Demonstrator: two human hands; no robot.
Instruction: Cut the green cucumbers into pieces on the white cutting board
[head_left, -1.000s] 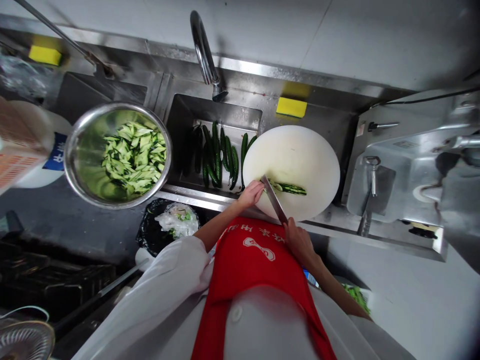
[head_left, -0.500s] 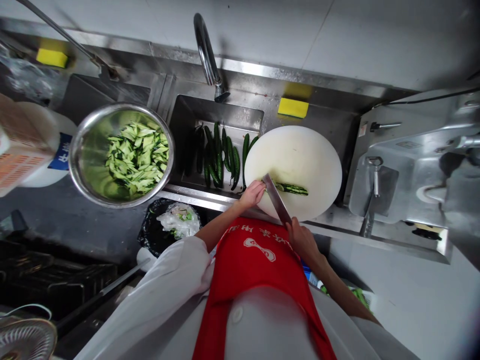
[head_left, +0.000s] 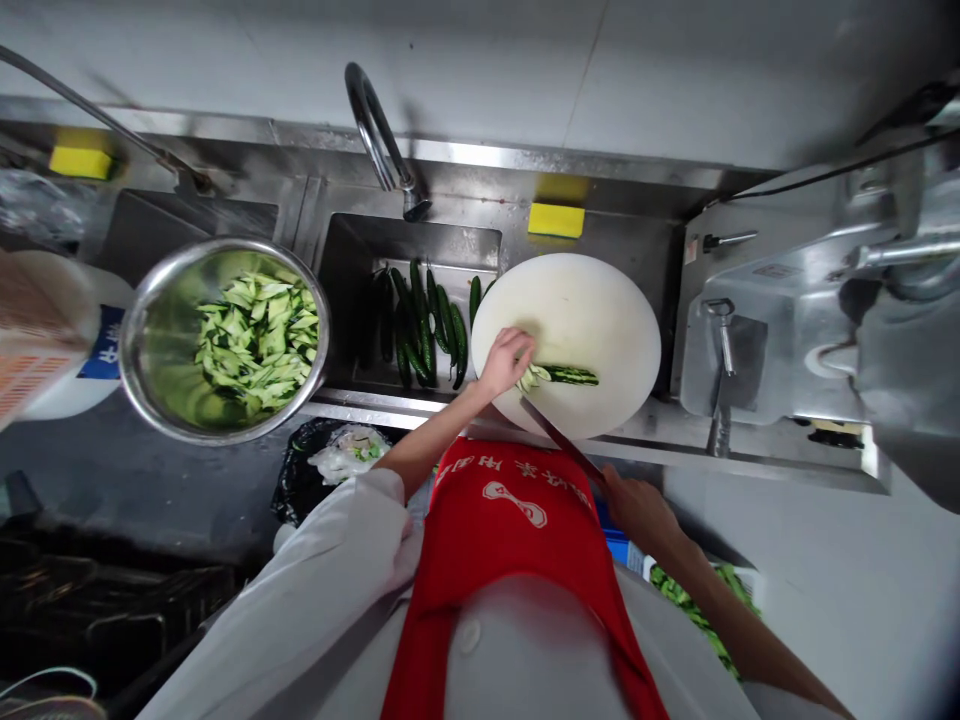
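On the round white cutting board (head_left: 592, 300) lies a cucumber (head_left: 571, 375) with dark green striped skin. Pale cucumber slices (head_left: 532, 378) are bunched at its left end. My left hand (head_left: 510, 358) is over the board's left side, just above those slices, with its fingers curled together; whatever they may hold is hidden. My right hand (head_left: 634, 505) grips the handle of a kitchen knife (head_left: 559, 435). The blade slants up and left across the board's near edge, its tip just below the slices and apart from them.
Several whole cucumbers (head_left: 424, 325) lie in the sink (head_left: 480, 245) under a curved faucet (head_left: 379, 130). To the left stands a steel bowl (head_left: 135, 370) of cut cucumber. A yellow sponge (head_left: 556, 220) sits behind the board. Below the counter is a black-lined bin (head_left: 292, 470).
The knife has come off the cucumber and drawn back toward my body. My left hand has lifted off the cucumber's end, and loose slices now show there. The camera view has shifted slightly.
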